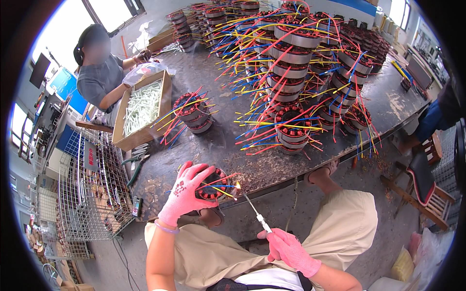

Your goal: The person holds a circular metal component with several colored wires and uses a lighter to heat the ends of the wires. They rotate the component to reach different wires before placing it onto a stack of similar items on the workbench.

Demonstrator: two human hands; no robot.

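Here, a flame (238,185) is burning by coloured wires (223,186);
my left hand (188,189) is gripping a wound stator (208,194); my right hand (292,251) is gripping a white-handled tool (263,222).

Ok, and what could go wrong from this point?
Two risks stand out. The small flame between the slim tool in the right hand and the wire ends could scorch neighbouring insulation, such as the yellow wire. The left hand grips the wound core fairly near that flame, so a slip might singe the glove.
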